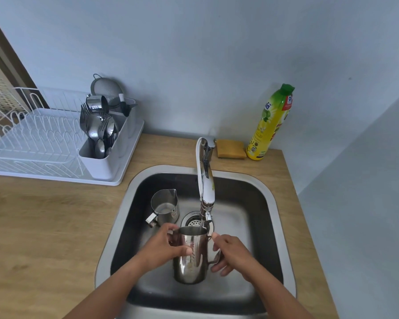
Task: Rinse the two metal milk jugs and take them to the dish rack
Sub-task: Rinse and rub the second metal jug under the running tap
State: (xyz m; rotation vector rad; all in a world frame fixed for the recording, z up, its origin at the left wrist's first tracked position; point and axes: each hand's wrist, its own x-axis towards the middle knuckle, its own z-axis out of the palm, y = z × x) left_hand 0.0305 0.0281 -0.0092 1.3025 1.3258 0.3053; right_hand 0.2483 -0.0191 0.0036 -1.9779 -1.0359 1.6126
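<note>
A tall metal milk jug (192, 256) is held upright over the sink (272, 203), its mouth right under the tap spout (206, 192). My left hand (164, 246) grips the jug's left side, thumb across its front. My right hand (228, 253) holds the jug's handle on the right. A second, smaller metal jug (165, 207) stands upright on the sink floor at the back left, apart from both hands. The white dish rack (44, 143) sits on the counter at the left.
The rack's cutlery holder (106, 157) is full of spoons and forks, with a strainer behind it. A yellow sponge (230, 148) and a dish soap bottle (271, 123) stand behind the sink. The wooden counter (44, 226) stretches between the sink and the rack.
</note>
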